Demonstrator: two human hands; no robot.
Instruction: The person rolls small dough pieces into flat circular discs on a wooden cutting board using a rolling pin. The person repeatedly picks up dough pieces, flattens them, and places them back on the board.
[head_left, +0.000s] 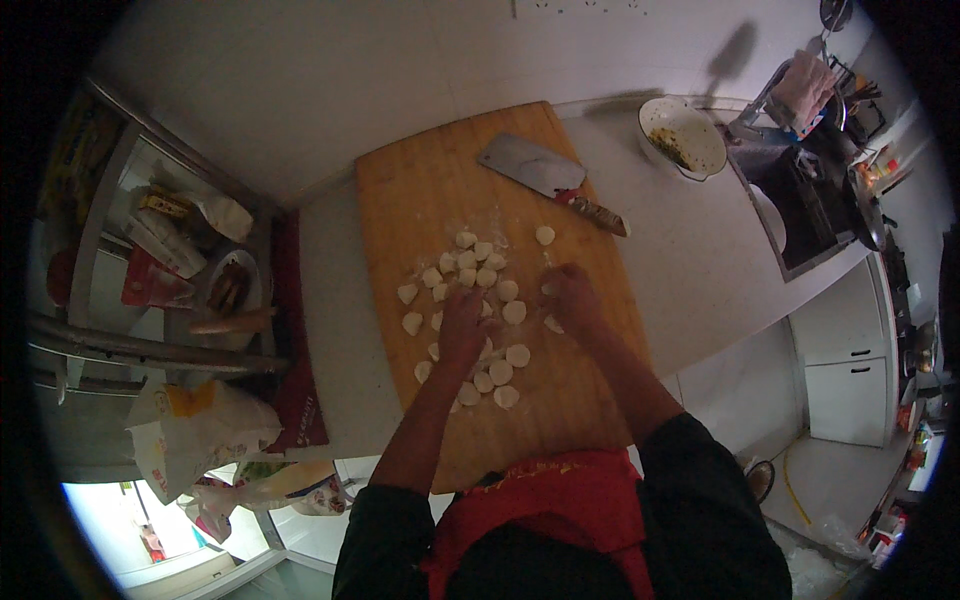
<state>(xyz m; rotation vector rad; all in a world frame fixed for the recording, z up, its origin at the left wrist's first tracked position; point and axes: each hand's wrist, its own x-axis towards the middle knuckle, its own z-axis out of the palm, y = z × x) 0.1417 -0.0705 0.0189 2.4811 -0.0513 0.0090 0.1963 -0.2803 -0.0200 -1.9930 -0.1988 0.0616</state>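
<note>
Many small pale dough pieces (501, 371) lie on a wooden cutting board (420, 187), some like cut lumps, others flattened into rounds. My left hand (462, 326) is low among them, its fingers pointing away from me and covering several. What its fingers touch is hidden. To the right, my right hand (574, 300) is curled above the board, with a bit of pale dough at its fingertips. Another dough piece (553, 324) shows partly under that hand. Beyond it lies a single dough round (545, 235). Flour dusts the board around the pieces.
A cleaver (534, 163) lies across the board's far right, its handle (600, 215) overhanging the edge. Behind it, a white bowl (686, 139) holds greenish filling remains beside the sink (806, 210). At left stand a shelf rack (165, 352) with packages and a plastic bag (202, 427).
</note>
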